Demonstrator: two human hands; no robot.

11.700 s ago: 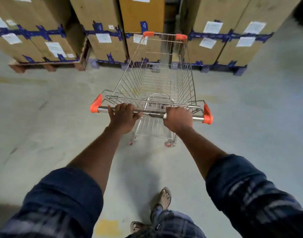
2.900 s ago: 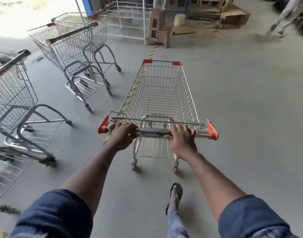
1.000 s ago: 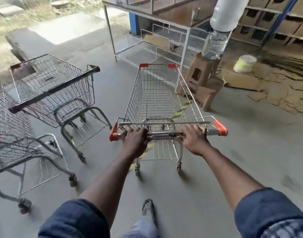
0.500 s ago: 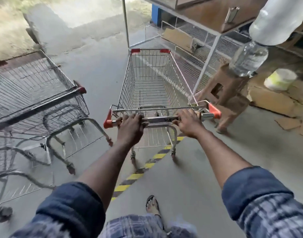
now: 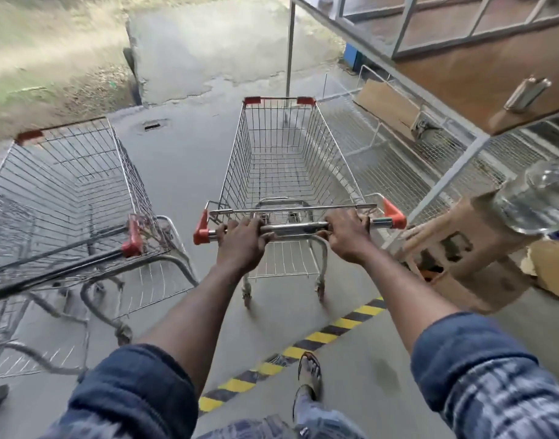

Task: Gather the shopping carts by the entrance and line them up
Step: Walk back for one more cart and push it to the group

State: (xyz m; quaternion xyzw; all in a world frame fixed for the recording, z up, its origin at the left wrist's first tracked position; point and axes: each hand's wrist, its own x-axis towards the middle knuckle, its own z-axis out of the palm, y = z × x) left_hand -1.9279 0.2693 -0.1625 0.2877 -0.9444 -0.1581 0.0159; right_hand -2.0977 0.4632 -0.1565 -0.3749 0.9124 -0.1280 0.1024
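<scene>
Shopping cart at 12 o'clock, just ahead of us. Our left hand and right hand: fingers clenched round handle. Risks: we clip stool at 3 o'clock, or parked cart at 9 o'clock, if we veer.

Yellow-blk floor tape, brown stool, clear bottle – rt, drain cover

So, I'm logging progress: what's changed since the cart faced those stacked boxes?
The cart was wheeled away from the boxes and now stands alongside a parked cart on its left. Left hand and right hand still grip the handle; nothing let go.
</scene>
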